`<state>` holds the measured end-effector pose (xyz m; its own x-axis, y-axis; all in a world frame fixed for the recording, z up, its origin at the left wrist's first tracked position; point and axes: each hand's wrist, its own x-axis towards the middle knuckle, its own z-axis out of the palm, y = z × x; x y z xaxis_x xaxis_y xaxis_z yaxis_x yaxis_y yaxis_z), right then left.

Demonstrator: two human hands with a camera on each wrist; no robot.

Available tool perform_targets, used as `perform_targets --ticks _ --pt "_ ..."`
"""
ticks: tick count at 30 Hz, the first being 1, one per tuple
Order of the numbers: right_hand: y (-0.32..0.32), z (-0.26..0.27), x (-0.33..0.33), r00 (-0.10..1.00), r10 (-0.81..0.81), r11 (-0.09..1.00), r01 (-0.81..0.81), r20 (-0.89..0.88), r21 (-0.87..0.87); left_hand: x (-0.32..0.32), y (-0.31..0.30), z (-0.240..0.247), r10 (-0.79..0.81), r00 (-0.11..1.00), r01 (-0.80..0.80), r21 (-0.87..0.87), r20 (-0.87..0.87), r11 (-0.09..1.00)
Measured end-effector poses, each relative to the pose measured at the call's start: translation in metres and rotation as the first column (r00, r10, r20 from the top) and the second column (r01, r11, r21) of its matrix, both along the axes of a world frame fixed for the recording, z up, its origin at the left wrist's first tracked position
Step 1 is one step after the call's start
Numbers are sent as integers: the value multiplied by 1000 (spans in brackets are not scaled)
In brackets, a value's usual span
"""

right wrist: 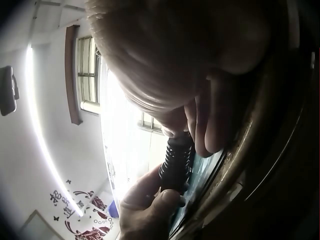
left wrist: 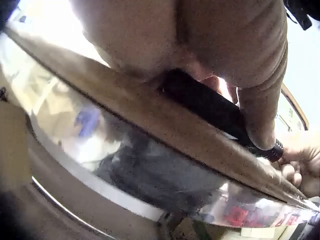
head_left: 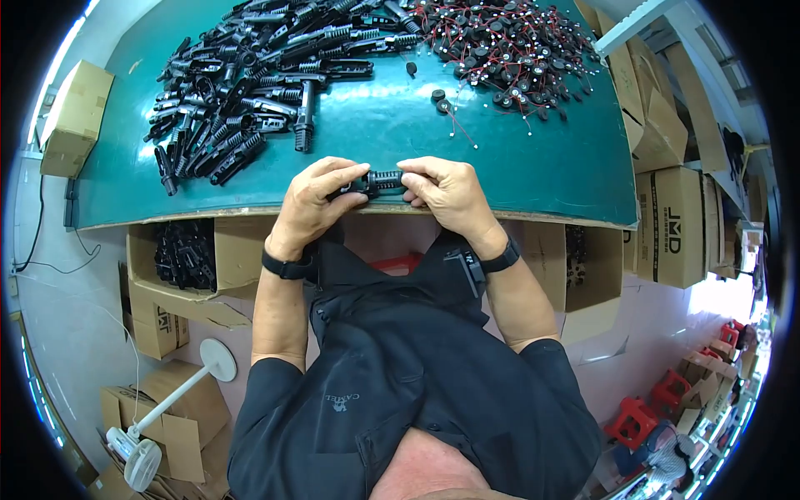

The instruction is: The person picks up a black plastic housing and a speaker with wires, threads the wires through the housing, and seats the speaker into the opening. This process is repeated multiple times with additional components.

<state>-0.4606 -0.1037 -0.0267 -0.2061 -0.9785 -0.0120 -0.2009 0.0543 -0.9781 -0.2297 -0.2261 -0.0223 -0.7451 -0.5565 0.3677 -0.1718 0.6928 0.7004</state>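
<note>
A black plastic part with a ribbed, spring-like end (head_left: 385,181) lies crosswise between both hands, just above the table's near edge. My left hand (head_left: 312,200) grips its smoother body, thumb and fingers round it; that dark body (left wrist: 205,102) shows under the palm in the left wrist view. With thumb and fingertips my right hand (head_left: 452,196) pinches the other end. Ribs (right wrist: 176,157) run between the two hands in the right wrist view; the tip is hidden by the right fingers.
Many similar black parts (head_left: 225,125) are heaped on the green table (head_left: 367,112) at the back left. At the back right lies a heap of small black discs with red wires (head_left: 517,67). Open cardboard boxes (head_left: 237,250) stand under the table edge.
</note>
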Motion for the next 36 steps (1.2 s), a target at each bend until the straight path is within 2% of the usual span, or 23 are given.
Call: perform_targets --ticks 1,3,5,8,9,11,13,16,19,22,25,28,30,31,33,35,36 --pt "1 -1 0 998 -39 999 40 57 -15 -1 -6 12 -8 1000 8 -16 -1 1000" --pt "4 -6 -1 977 -112 992 120 181 -30 4 -21 43 6 992 10 -129 123 992" --pt "6 -11 -1 983 -111 990 122 147 -68 1 -24 69 19 981 16 -178 195 984" --pt "4 -15 2 992 -102 982 113 76 -154 -19 -47 100 5 819 242 -353 574 904" --pt "4 -16 2 993 -116 974 115 7 -194 -26 -53 102 9 812 247 -358 583 901" --pt "6 -19 3 979 -162 956 124 -126 -266 -46 -64 103 -48 735 384 -357 676 851" --pt "8 -20 4 979 -171 952 134 -116 -274 -62 -65 101 -88 678 461 -330 730 824" --pt "7 -19 4 977 -178 942 134 -121 -306 -87 -64 115 -75 525 536 -261 848 803" --pt "6 -20 4 961 -223 901 138 -166 -412 -97 -66 118 -73 496 575 -265 865 774" --pt "5 -21 3 961 -224 906 143 -163 -399 -101 -66 116 -81 478 577 -242 875 780" --pt "8 -20 5 963 -206 913 126 -173 -388 -84 -66 117 -61 503 514 -241 862 823" --pt "4 -16 1 968 -193 916 120 -158 -382 -16 -67 92 -95 825 277 -253 557 927" --pt "7 -16 1 969 -184 923 113 -164 -369 52 -50 79 -74 902 137 -120 424 983" --pt "8 -18 2 969 -185 927 117 -163 -357 91 -37 76 76 917 -52 -72 391 996" --pt "7 -20 3 977 -160 935 105 -138 -338 180 -17 60 367 863 -390 -4 348 921" --pt "4 -20 0 985 -138 948 101 -104 -302 284 -17 21 614 729 -638 -24 302 770" --pt "2 -18 -4 982 -150 947 109 -113 -303 300 -19 15 715 647 -731 -50 264 680"
